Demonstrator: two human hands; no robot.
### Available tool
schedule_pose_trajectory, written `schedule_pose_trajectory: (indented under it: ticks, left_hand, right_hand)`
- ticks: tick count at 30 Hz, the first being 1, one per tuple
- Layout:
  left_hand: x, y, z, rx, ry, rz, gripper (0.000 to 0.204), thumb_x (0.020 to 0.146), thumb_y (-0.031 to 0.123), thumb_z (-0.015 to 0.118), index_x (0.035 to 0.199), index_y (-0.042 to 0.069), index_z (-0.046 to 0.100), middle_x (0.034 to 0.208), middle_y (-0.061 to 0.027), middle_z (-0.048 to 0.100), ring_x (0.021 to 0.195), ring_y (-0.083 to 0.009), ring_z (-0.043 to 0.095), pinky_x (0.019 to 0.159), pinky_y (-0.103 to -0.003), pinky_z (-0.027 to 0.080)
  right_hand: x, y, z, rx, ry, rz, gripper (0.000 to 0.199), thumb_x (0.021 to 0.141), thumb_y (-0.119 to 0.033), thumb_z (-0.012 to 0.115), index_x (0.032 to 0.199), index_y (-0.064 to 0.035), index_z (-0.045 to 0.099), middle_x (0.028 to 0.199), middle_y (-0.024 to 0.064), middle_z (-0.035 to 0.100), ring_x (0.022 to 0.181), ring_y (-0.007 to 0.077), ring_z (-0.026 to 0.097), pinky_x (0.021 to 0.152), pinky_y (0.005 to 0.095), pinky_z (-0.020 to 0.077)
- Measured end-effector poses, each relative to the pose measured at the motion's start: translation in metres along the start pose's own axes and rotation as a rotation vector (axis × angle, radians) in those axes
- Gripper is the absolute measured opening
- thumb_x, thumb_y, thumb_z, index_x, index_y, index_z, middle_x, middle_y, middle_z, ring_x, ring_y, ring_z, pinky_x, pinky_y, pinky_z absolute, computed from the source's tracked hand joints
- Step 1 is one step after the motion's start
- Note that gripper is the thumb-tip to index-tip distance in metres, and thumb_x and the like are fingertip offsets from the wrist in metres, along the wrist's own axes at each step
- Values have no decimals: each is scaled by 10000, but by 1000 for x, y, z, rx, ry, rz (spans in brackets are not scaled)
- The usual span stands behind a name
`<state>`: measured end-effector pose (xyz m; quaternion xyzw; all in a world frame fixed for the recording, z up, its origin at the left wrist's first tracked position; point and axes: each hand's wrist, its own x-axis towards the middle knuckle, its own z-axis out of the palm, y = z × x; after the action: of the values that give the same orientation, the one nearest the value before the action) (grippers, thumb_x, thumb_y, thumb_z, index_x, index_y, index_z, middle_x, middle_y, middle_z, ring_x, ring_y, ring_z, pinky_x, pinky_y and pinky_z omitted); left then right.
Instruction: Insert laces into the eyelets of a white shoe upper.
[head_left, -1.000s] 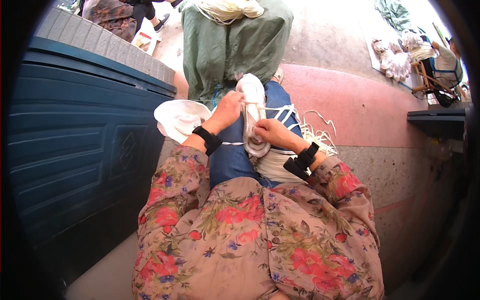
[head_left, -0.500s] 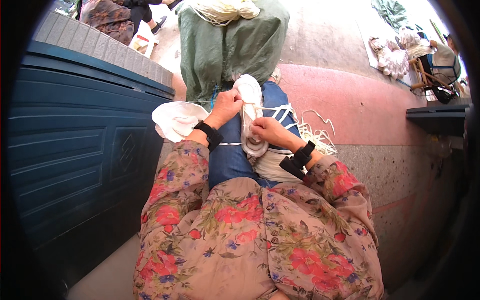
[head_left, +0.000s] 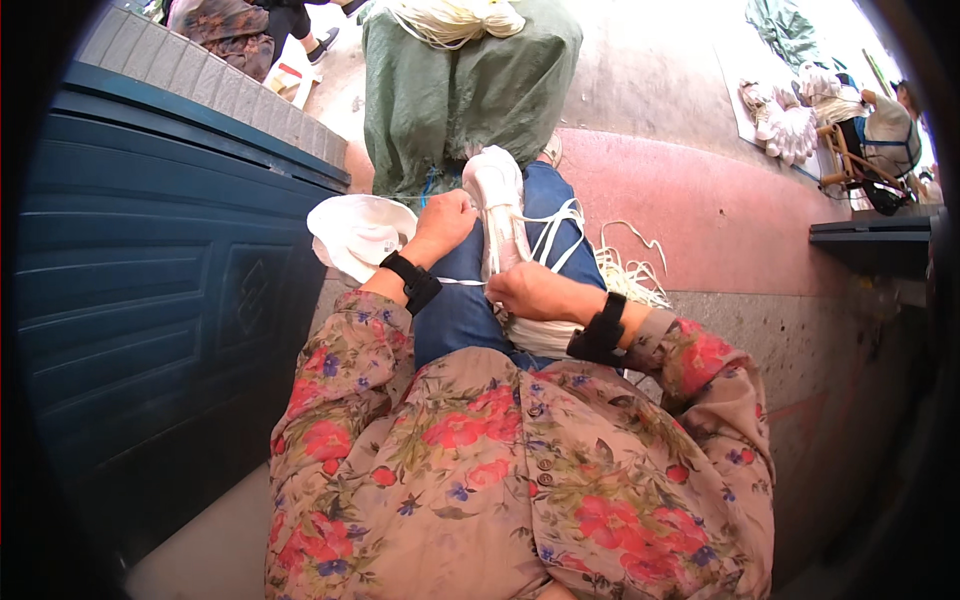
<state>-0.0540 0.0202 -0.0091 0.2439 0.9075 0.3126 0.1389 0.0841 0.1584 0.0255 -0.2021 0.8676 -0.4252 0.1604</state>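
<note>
A white lace-up shoe [head_left: 495, 185] lies lengthwise on my lap, toe pointing away from me. My left hand [head_left: 445, 222] is closed in a pinch at the shoe's left side, on what looks like a thin white shoelace. Over the near end of the shoe my right hand [head_left: 537, 292] is closed; its fingertips are partly hidden, so what they grip is unclear. White laces [head_left: 555, 225] loop from the shoe across my right thigh. Beside my left wrist sits another white item [head_left: 355, 235], perhaps a second shoe, its shape hard to make out.
Loose white laces [head_left: 632, 275] hang by my right leg. Ahead stands a green sack [head_left: 465, 100] topped with a white bundle [head_left: 455, 20]. A blue panelled door [head_left: 130, 300] borders my left. White bundles [head_left: 785, 125] and a wooden-framed chair [head_left: 840, 160] are far right.
My right hand has moved toward me, down to the near end of the shoe, and now covers it. The left hand has shifted slightly left, off the shoe's upper.
</note>
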Motion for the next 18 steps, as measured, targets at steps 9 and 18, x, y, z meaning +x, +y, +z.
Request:
schedule_pose_trajectory:
  ticks: [9,18]
  left_hand:
    - [-7,-17,-18,-126,-81,-135,161,686,165,561,704,8,590,690,-173,591,668,-306,582,628,-362,456]
    - [18,10,-43,-297,-91,-35,142,765,140,577,778,0,591,624,-5,550,532,-72,494,495,-212,415]
  right_hand:
    - [10,-85,-236,-66,457,-268,185,821,-111,466,950,-31,571,872,86,594,781,199,565,707,295,448]
    - [-1,-146,-305,-198,654,-353,251,858,-154,425,1050,-17,509,1002,114,548,939,203,502,806,302,406]
